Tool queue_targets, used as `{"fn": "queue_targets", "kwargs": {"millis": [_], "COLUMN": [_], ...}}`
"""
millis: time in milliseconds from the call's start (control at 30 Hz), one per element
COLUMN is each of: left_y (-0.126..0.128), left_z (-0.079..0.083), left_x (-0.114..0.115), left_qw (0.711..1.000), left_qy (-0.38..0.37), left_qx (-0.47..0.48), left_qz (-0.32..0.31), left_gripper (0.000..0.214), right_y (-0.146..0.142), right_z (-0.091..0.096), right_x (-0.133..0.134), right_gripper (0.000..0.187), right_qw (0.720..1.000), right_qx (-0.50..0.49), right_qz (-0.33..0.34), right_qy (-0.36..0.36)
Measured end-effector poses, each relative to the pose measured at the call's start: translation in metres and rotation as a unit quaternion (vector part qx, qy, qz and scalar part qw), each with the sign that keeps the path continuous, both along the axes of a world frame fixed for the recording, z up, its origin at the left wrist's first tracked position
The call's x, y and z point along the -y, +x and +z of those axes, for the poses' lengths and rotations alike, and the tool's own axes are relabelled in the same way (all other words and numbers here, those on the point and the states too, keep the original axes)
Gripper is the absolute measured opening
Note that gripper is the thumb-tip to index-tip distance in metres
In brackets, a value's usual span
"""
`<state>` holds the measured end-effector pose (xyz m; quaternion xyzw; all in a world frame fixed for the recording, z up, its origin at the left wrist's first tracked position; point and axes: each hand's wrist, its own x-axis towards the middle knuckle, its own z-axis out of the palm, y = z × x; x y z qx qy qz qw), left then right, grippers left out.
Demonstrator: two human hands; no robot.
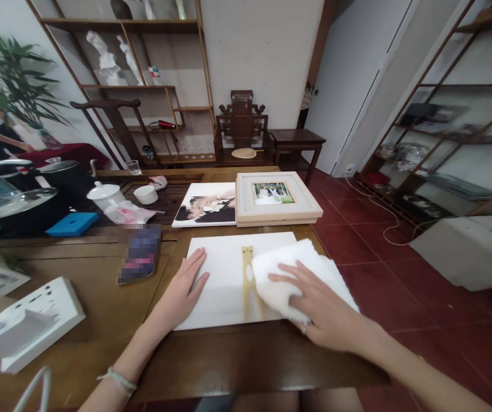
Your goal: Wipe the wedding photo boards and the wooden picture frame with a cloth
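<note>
A white flat board [224, 269] lies face down on the wooden table [112, 297], with a thin wooden stand piece [248, 280] running down its middle. My left hand [183, 292] lies flat and open on the board's left edge. My right hand [314, 303] presses a white cloth [289, 269] onto the board's right part, fingers spread over it.
Behind the board lie a photo print [207, 205] and a cream framed photo [276, 197]. A phone [140, 253], a blue box [73, 224], a teapot [104, 194], a bowl [146, 194] and pots stand to the left. A white frame [23, 320] lies near left. Red tiled floor on the right.
</note>
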<state>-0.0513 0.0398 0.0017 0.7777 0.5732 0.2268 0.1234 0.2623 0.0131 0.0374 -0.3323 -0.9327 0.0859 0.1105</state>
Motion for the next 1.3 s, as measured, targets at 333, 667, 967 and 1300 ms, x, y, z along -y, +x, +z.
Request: {"fn": "queue_targets", "kwargs": {"millis": [333,667,967,1300], "left_y": [0.0,0.002,0.0,0.001], "left_z": [0.0,-0.001,0.0,-0.001], "left_x": [0.0,0.001,0.0,0.001], "left_qw": [1.0,1.0,1.0,1.0], "left_qy": [-0.003,0.007,0.001,0.005], "left_qx": [0.005,0.007,0.0,0.015], "left_qz": [0.006,0.007,-0.008,0.009], "left_gripper": [0.049,0.049,0.049,0.048], "right_y": [-0.015,0.003,-0.008,-0.019], "right_z": [-0.011,0.016,-0.002,-0.004], "right_x": [-0.083,0.035,-0.043,-0.039], "right_gripper": [0.014,0.024,0.017,0.016], "right_qw": [0.996,0.998,0.997,0.998], "right_qx": [-0.048,0.013,-0.055,-0.019], "right_qz": [-0.041,0.008,-0.043,-0.049], "right_qy": [0.061,-0.065,0.025,0.034]}}
